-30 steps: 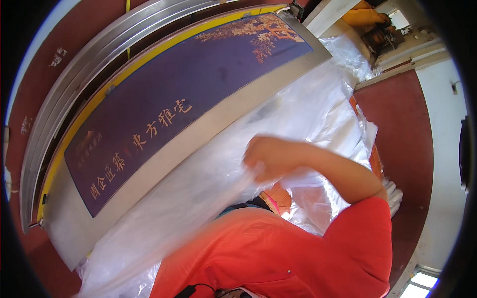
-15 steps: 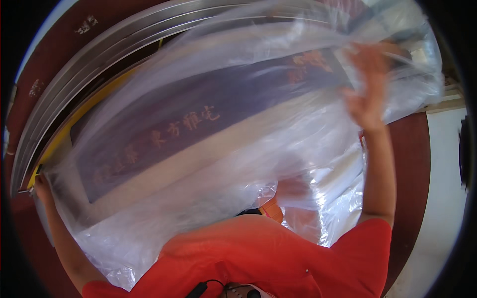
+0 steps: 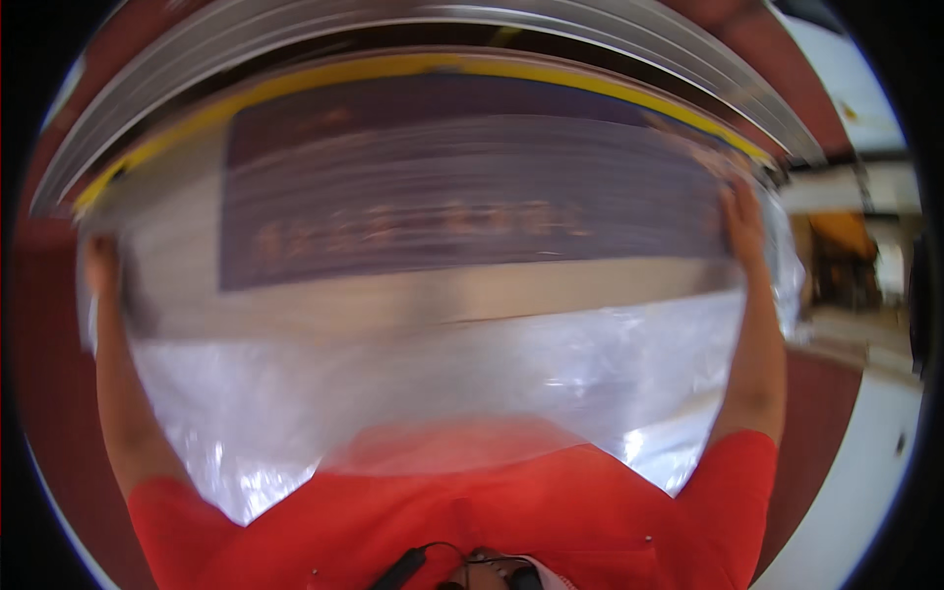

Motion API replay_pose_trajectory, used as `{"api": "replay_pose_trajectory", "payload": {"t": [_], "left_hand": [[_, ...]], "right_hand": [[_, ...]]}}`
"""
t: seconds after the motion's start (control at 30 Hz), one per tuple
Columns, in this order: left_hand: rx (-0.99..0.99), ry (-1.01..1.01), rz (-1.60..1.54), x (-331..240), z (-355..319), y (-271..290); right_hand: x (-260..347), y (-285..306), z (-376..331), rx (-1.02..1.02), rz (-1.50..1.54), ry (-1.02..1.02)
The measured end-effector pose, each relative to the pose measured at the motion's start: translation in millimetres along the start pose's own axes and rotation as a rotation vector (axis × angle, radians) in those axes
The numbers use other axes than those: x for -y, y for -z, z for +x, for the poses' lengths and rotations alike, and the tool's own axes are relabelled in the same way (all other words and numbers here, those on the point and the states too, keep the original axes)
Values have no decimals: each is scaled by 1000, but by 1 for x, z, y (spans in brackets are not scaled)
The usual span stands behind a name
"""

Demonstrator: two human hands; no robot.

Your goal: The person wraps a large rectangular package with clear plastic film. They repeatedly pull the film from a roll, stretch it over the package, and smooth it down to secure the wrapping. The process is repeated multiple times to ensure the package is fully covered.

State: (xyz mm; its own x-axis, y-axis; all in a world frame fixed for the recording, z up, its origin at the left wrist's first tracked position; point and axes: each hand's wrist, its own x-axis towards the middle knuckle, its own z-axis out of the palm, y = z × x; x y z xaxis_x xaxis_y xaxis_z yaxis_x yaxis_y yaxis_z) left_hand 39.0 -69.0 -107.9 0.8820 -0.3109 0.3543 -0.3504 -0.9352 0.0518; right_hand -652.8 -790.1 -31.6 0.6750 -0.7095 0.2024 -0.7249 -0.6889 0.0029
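Fingers of both hands are gripping the film (image 3: 472, 393) edges, now spreading it over the box (image 3: 472, 187): left hand (image 3: 98, 270), right hand (image 3: 742, 221).

Plastic sheet (image 3: 442, 393): clear, thin, glossy, creased, with white glare along its lower part. I hold it stretched wide between my left hand (image 3: 98, 270) and right hand (image 3: 742, 221), one side edge in each, arms spread. It hangs as a broad, near-flat panel before my chest, its lower edge sagging. Motion blur hides the fine detail of its edges.
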Motion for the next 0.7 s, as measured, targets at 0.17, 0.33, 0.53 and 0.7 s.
{"api": "replay_pose_trajectory", "payload": {"t": [0.17,0.33,0.53,0.7], "left_hand": [[-76,54,-73,-68,-19,31],[-145,52,-138,-99,-34,59],[-96,236,-174,-104,-51,72],[-124,203,-249,-111,-41,71]], "right_hand": [[73,-9,26,38,-141,202],[62,-1,49,105,-357,81],[425,104,-36,522,1054,435],[593,109,-153,892,339,1235]]}}
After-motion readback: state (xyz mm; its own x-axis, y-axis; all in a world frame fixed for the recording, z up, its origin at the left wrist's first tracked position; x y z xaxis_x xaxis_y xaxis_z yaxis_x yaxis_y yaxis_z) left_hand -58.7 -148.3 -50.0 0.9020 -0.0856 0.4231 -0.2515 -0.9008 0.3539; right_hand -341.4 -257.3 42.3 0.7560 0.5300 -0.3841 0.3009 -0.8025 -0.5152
